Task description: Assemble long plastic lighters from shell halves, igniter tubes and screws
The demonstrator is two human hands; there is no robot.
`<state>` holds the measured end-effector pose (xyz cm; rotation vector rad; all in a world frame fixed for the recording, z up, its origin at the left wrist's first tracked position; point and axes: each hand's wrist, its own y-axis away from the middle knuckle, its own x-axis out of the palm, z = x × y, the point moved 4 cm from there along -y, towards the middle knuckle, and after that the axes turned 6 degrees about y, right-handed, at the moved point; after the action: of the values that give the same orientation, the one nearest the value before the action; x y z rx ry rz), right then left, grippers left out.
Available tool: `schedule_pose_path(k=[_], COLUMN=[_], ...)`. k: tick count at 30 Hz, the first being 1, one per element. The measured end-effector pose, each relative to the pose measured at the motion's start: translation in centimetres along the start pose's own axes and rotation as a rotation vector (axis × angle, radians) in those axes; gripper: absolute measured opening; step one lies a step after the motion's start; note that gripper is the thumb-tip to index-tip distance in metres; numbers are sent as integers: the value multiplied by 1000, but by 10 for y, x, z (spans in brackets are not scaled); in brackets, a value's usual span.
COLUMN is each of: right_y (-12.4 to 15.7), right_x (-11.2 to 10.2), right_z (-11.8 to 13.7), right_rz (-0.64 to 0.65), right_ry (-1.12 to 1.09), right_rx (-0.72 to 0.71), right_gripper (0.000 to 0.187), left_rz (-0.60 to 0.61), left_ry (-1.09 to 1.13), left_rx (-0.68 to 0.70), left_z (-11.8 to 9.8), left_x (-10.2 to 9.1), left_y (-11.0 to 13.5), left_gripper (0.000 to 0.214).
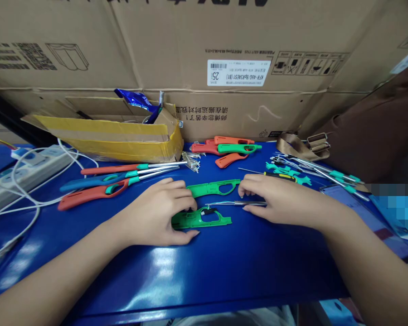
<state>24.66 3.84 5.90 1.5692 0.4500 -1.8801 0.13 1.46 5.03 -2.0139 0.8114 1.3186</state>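
Observation:
My left hand (156, 212) is closed around the left end of a green lighter shell half (192, 220), which lies with its hollow side up. Just beyond it lies a second green shell half (211, 188), its left end near my left fingers. A metal lighter tube (250, 203) is between the thumb and fingers of my right hand (282, 197). Thin pale wires (222, 203) run from the tube leftward to a small black part (208, 211) at the nearer shell. Behind my right fingers is a yellow-and-black screwdriver (279, 177), its shaft pointing left.
Three long-necked lighters (100, 192) lie at left, beside white cables and a power strip (27, 174). Orange, red and green shells (233, 148) are piled at the back. Metal tubes with teal parts (326, 174) and a phone (370, 217) lie right. A yellow-edged carton (115, 138) stands behind.

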Motion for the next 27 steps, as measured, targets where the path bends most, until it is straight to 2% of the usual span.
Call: schedule_pose_path(k=[2, 4, 8, 12, 18, 22, 27], right_y=[-2, -3, -2, -1, -2, -4, -4], right_x=[2, 3, -4, -8, -7, -5, -3], right_z=[-1, 0, 0, 1, 12, 19, 19], right_rz=[9, 5, -86, -98, -44, -6, -1], right_ry=[14, 6, -20, -59, -164, -251, -299], right_rx=[-8, -19, -17, -23, -21, -11, -8], right_gripper=[2, 5, 11, 11, 15, 17, 19], left_rz=[16, 26, 13, -79, -316, -347, -335], left_ry=[3, 13, 16, -7, 8, 3, -7], left_rx=[-3, -5, 51, 104, -5, -15, 16], left_z=[1, 2, 1, 0, 8, 10, 10], left_x=[0, 1, 3, 2, -3, -2, 2], left_y=[1, 1, 1, 1, 2, 2, 1], left_gripper=[25, 22, 24, 30, 29, 28, 13])
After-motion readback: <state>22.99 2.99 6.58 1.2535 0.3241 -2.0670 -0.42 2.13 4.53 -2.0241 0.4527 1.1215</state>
